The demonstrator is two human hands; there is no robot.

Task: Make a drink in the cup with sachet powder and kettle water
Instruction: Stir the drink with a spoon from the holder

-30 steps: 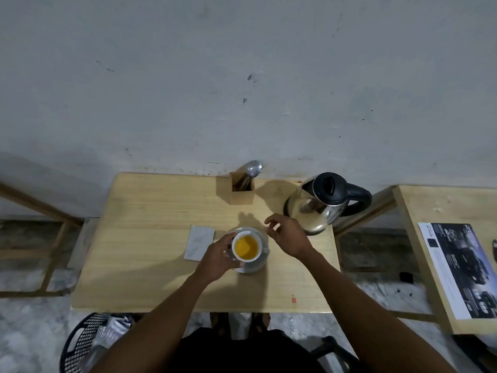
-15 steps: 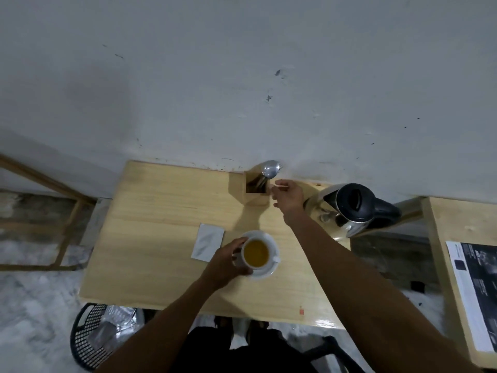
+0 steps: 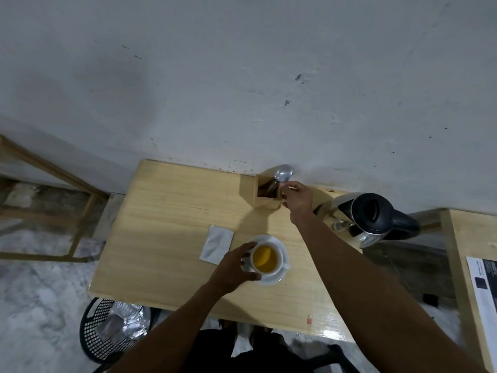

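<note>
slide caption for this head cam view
Left hand steadies the filled cup while the right hand reaches the spoon in its wooden holder.

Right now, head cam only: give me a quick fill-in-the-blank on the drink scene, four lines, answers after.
1. The left hand steadies the white cup, which stands on a ____.
2. The liquid in the cup is ____ in colour.
3. The right hand reaches to the wooden holder, from which a ____ sticks up.
4. The flat silver sachet lies on the table to the ____ of the cup.

Missing words: saucer; yellow; spoon; left
</note>
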